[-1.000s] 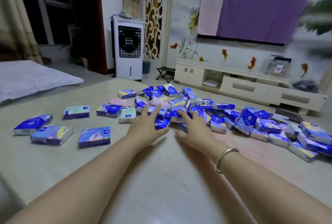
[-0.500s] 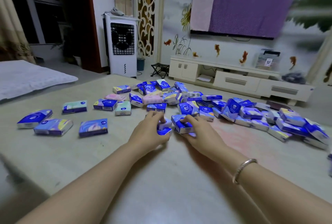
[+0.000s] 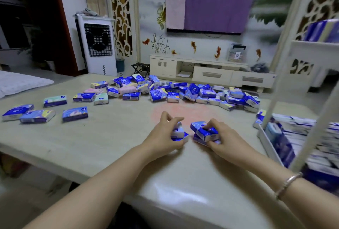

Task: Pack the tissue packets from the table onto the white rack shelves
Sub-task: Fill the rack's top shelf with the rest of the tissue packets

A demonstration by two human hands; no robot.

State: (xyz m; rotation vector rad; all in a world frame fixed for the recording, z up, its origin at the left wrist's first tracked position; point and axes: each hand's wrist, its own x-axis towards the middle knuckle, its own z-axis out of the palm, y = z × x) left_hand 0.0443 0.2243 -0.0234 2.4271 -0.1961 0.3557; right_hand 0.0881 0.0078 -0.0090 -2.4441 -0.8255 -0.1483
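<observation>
Right now we have both hands full: our left hand (image 3: 166, 133) is curled round a small stack of tissue packets (image 3: 178, 133), and our right hand (image 3: 219, 137) pinches another stack (image 3: 204, 133) just beside it, thumb under and fingers over the top. Both bundles sit low over the table (image 3: 110, 137), close in front of us, with the big heap of loose packets (image 3: 192, 93) well beyond the fingertips and a few strays (image 3: 74, 114) far off to the left of the left hand.

The worry is the carry. Each hand seems to hold more than one packet (how many we cannot tell), and the wrappers look slick, so the lower packet could slide out as we swing towards the white rack (image 3: 275, 137) off to the right of the right hand. The rack's slanted post (image 3: 286, 74) stands between that hand and the shelf, which already looks crowded; a knuckle or packet corner could catch it, or a hasty push could knock over packets already stacked there.
</observation>
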